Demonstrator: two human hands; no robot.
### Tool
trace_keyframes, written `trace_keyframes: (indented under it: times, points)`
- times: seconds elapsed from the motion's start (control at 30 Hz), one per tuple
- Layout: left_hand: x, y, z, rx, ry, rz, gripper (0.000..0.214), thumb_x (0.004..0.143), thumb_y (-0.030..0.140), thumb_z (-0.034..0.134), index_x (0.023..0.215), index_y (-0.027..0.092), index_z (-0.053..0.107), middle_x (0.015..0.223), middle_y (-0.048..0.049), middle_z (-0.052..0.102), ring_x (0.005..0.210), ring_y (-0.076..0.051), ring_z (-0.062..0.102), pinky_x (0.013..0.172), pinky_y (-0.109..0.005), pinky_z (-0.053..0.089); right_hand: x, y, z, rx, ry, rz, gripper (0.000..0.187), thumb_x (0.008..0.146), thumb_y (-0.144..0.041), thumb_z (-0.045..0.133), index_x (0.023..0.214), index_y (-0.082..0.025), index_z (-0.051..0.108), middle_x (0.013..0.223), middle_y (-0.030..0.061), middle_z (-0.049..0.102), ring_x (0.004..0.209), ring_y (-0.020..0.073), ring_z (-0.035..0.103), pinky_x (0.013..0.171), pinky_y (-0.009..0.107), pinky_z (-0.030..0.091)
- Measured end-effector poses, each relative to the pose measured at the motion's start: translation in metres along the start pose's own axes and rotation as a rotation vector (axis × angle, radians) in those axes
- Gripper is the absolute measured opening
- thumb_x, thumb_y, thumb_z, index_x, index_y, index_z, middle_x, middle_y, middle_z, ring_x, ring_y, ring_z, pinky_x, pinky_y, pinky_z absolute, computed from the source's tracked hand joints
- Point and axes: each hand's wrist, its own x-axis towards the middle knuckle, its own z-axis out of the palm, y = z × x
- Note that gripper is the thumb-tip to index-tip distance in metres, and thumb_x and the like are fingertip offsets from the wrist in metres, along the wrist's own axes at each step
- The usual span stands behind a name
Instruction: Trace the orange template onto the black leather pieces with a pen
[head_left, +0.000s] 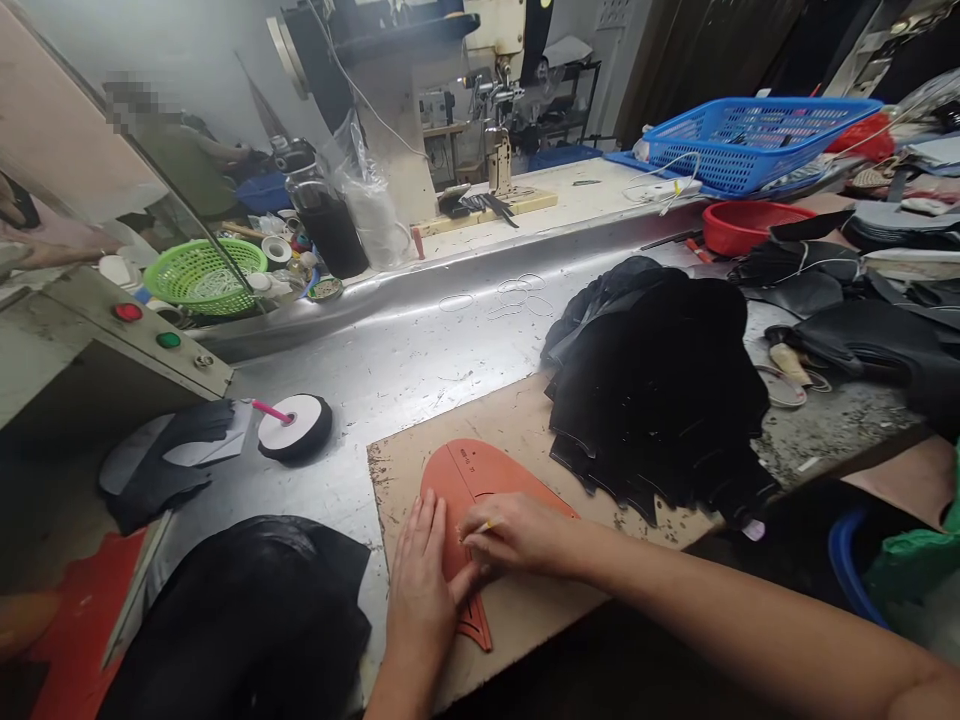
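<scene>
An orange template with a rounded end and small printed characters lies on a tan board. Its left edge is under my left hand, which rests flat with the fingers stretched out. My right hand is closed in a pinch around a thin pen, held over the middle of the template. The pen's tip is hidden by the fingers. To the right, a fanned stack of black shoe-upper pieces covers part of the board, some edges showing pale lines.
Black pieces lie in a pile at the front left, near a black tape roll. A control box stands left. Behind are a sewing machine, a green basket, a blue basket and a red bowl. Another person is at back left.
</scene>
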Motion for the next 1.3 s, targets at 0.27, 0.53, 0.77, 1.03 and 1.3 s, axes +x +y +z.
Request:
trace_keyframes:
  times: [0.27,0.53,0.77,1.03,1.3]
  points:
    - [0.002,-0.007,0.003,0.017,-0.026,-0.01,0.082,0.076,0.041,0.063,0.144,0.022,0.022,0.142,-0.0167,0.043,0.13,-0.033,0.041,0.101,-0.054,0.039,-0.028,0.026,-0.038,0.059,0.191,0.17,0.026,0.094,-0.029,0.039,0.084,-0.016,0.06,0.083,0.0042,0.067,0.075,0.0145,0.062,0.07,0.023,0.044]
    - [0.001,-0.014,0.004,0.044,-0.041,0.022,0.081,0.078,0.044,0.06,0.145,0.023,0.02,0.143,-0.0156,0.042,0.13,-0.033,0.04,0.099,-0.053,0.042,-0.024,0.025,-0.029,-0.039,0.19,0.177,0.025,0.093,-0.028,0.041,0.086,-0.016,0.062,0.084,0.0056,0.067,0.076,0.0156,0.06,0.07,0.024,0.041]
    - [0.003,-0.007,0.002,0.027,-0.013,0.015,0.078,0.079,0.043,0.06,0.144,0.022,0.023,0.142,-0.0165,0.043,0.13,-0.033,0.041,0.098,-0.053,0.042,-0.022,0.028,-0.028,-0.089,0.172,0.173,0.023,0.093,-0.028,0.043,0.086,-0.016,0.062,0.082,0.0057,0.067,0.076,0.0168,0.06,0.069,0.025,0.04]
    - [0.003,-0.005,0.003,0.001,-0.003,-0.031,0.066,0.084,0.04,0.054,0.142,0.024,0.028,0.143,-0.0128,0.044,0.131,-0.031,0.039,0.1,-0.051,0.041,-0.03,0.025,-0.033,-0.09,0.165,0.161,0.026,0.093,-0.03,0.043,0.084,-0.016,0.064,0.083,0.0058,0.067,0.077,0.0167,0.061,0.069,0.025,0.041]
    - [0.008,0.002,-0.001,-0.005,0.018,-0.043,0.044,0.091,0.031,0.041,0.133,0.019,0.045,0.136,-0.0132,0.051,0.127,-0.027,0.046,0.101,-0.048,0.041,-0.039,0.014,-0.02,0.089,0.153,0.102,0.025,0.093,-0.028,0.042,0.093,-0.017,0.064,0.091,0.0054,0.069,0.08,0.0153,0.063,0.073,0.024,0.045]
